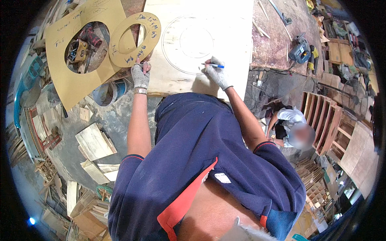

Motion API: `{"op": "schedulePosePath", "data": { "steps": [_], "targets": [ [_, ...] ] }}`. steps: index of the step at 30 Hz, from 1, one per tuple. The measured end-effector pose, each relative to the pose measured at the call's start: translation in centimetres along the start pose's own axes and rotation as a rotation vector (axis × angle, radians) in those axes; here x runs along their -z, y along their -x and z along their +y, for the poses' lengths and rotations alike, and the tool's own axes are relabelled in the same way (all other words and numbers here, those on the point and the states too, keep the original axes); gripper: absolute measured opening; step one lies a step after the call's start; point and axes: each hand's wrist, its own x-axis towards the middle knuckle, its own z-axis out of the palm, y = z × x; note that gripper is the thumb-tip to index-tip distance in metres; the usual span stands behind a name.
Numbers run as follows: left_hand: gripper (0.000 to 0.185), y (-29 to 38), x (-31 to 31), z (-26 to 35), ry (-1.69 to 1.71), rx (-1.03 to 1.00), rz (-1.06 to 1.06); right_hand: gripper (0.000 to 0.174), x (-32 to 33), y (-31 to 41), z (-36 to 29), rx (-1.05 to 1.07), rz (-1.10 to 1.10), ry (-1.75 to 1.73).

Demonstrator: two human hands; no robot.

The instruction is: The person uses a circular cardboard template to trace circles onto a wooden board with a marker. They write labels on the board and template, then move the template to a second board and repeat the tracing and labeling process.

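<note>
A pale wooden board (178, 82) lies on the workbench before me, with a large double ring and a smaller circle drawn on it. My right hand (216, 72), in a grey fingerless glove, holds a blue-and-white pen (216, 65) over the lower part of the drawn ring. My left hand (140, 74), gloved alike, grips the lower edge of a ring-shaped cardboard template (120, 56) bearing handwriting. This ring overlaps a larger brown cardboard sheet (57, 75) with a big round cut-out, which sticks out past the bench edge.
A jigsaw (299, 51) and a metal square (286, 19) rest on the bench at right. Power tools (80, 51) show through the cut-out. A bucket (107, 93) stands below left. Wood offcuts (95, 143) lie on the floor. Another person (291, 120) crouches at right near wooden shelving (322, 120).
</note>
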Motion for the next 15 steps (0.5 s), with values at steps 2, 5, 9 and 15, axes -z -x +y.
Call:
{"op": "schedulePosePath", "data": {
  "steps": [2, 5, 9, 15],
  "targets": [
    [0.03, -0.1, -0.2, 0.0, -0.044, 0.014, 0.008, 0.004, 0.0, -0.3, -0.1, 0.168, -0.02, 0.279],
    [0.031, -0.3, -0.1, 0.1, -0.036, 0.016, -0.01, 0.009, 0.1, -0.6, 0.2, 0.156, -0.087, 0.275],
    [0.03, -0.4, 0.2, 0.0, -0.006, 0.033, -0.019, 0.008, 0.0, -0.6, 1.1, 0.118, 0.005, 0.226],
    [0.031, -0.3, 0.2, -0.1, -0.051, 0.001, -0.004, 0.008, -0.3, -0.2, 1.8, 0.264, 0.055, 0.325]
  ]
}}
